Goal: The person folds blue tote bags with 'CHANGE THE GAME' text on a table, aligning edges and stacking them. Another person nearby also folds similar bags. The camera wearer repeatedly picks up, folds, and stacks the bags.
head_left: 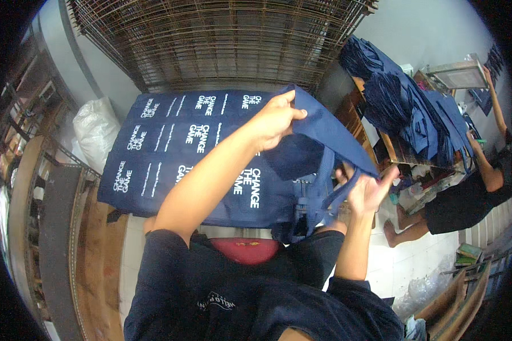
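A navy cloth bag [329,126] with long handles hangs between my hands, partly raised off the pile in front of me. My left hand [277,118] pinches its upper edge between thumb and fingers. Lower and to the right, my right hand [365,190] has its fingers spread, with a strap of the bag passing across it; some fingers are partly behind the cloth. Beneath lies a wide layer of navy bags [170,136] printed in white lettering, set side by side in overlapping rows. More handles dangle at its right end, slightly blurred.
Metal wire racks [210,45] rise beyond the bags. At right, another person [489,176] holds a frame [458,74] beside a heap of navy cloth [398,102] on a table. A white plastic sack [95,128] and wooden boards [94,256] are at left. A red stool [244,250] stands near me.
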A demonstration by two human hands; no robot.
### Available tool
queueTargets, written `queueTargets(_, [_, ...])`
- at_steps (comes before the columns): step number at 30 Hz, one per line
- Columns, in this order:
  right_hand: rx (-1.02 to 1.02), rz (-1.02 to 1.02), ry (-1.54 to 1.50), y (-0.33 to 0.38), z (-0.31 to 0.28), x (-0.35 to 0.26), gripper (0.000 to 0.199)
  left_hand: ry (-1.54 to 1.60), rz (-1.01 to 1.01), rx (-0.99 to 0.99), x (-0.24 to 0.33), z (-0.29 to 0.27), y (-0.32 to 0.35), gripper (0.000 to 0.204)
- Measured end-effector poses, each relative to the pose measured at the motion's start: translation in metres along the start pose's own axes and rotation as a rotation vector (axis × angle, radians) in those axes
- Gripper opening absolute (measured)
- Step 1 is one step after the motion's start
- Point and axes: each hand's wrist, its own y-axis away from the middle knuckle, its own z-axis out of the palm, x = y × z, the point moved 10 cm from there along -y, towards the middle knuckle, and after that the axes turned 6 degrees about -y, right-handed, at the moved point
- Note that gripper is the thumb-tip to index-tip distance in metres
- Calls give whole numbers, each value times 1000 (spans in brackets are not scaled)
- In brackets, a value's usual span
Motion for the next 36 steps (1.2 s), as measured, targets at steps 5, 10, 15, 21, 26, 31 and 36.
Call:
queueTargets(5, [394, -284, 391, -15, -32, -83, 32, -74, 41, -9, 17, 7, -11, 35])
queueTargets(10, [530, -314, 901, 36, -54, -79, 55, -73, 191, 111, -36, -3, 46, 58])
queueTargets(15, [738, -77, 1023, 80, -191, -51, 43, -553, -93, 427, -208, -58, 71, 67])
queueTargets(21, [825, 63, 1215, 101, -296, -47, 40, -838, -172, 464, -296, -80, 78, 53])
queueTargets(26, [788, 76, 1257, 99, -304, -47, 40, -931, -165, 484, -286, -72, 80, 44])
queueTargets(31, [830, 64, 1301, 99, -303, -43, 41, -903, -187, 503, -291, -79, 80, 39])
queueTargets(36, [868, 60, 1292, 100, -295, -37, 42, -846, -189, 510, -296, -85, 81, 38])
